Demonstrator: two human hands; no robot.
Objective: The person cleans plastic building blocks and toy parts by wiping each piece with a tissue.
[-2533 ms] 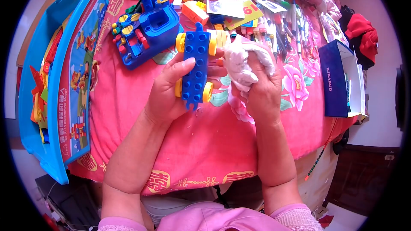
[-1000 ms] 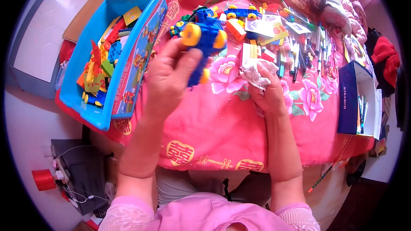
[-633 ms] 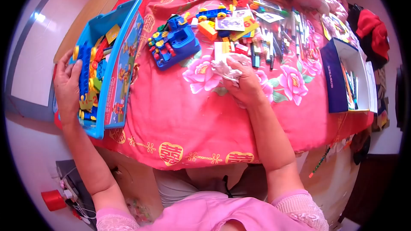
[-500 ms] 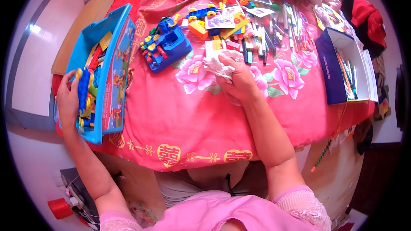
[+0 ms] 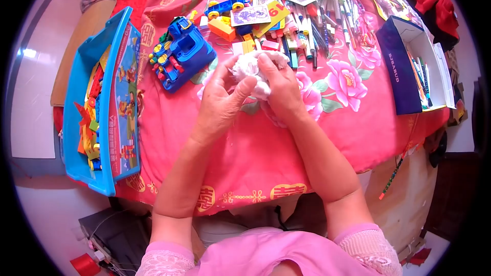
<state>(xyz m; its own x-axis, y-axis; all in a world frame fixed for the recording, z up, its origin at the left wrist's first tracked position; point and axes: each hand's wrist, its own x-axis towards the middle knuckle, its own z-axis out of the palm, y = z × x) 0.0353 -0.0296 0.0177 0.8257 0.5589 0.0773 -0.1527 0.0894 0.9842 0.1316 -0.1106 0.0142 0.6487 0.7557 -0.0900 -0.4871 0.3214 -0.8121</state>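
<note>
A crumpled white cloth (image 5: 250,71) is held up over the middle of the pink flowered bedspread (image 5: 245,153). My right hand (image 5: 281,84) grips it from the right, thumb on top. My left hand (image 5: 222,97) is at the cloth's left side, thumb and fingers curved around its edge; whether the fingers press on it is hard to tell. Just beyond the cloth lie pale and yellow blocks (image 5: 248,45). To the left of the hands sits a blue toy base (image 5: 189,51) with colored pegs.
A blue bin (image 5: 110,122) of toy pieces stands at the left. Markers (image 5: 312,36), picture cards (image 5: 250,15), an orange block (image 5: 221,29) and a wheeled blue toy (image 5: 225,6) lie at the back. At the right is an open dark blue box (image 5: 396,71) holding pens.
My left hand has moved from the bin to the white cloth. The wheeled blue piece it held is out of that hand. My right hand still holds the cloth.
</note>
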